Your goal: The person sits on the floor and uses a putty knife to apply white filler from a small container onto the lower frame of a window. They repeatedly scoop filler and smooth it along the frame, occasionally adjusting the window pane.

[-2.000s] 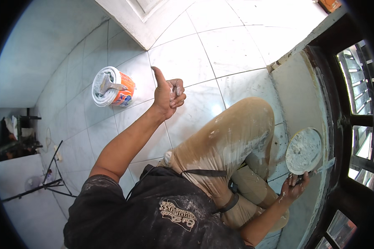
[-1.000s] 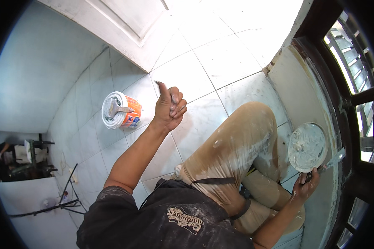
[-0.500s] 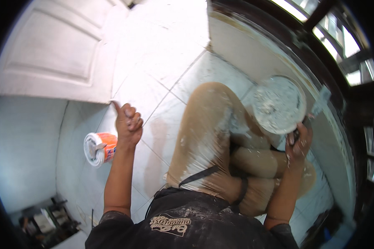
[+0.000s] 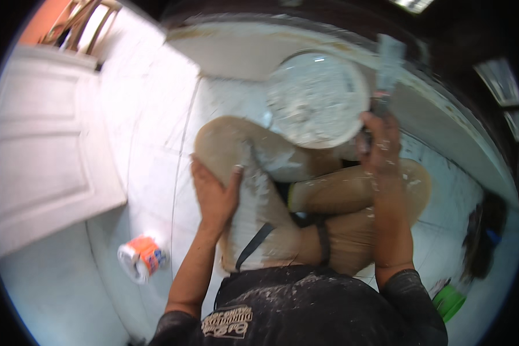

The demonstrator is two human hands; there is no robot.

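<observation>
My right hand (image 4: 380,141), slightly blurred, is closed round the dark handle of a putty knife (image 4: 390,60). The knife's broad, pale blade points up toward the wall ledge. Just left of that hand stands a round white bucket (image 4: 363,95) holding thick, lumpy white putty (image 4: 308,106). Its rim is close to my fingers; whether they touch it I cannot tell. My left hand (image 4: 215,193) lies on my raised left knee with the thumb apart and holds nothing. White smears mark my tan trousers (image 4: 259,202).
A small orange-and-white tub (image 4: 144,258) stands on the pale tiled floor (image 4: 155,167) at left. A white panelled door (image 4: 52,144) is beyond it. Along the far side runs a low wall (image 4: 236,49). At lower right is a green container (image 4: 448,301).
My left hand has come down from beside the door onto my knee, its fingers uncurling. The view has turned right; my right hand still grips the putty knife.
</observation>
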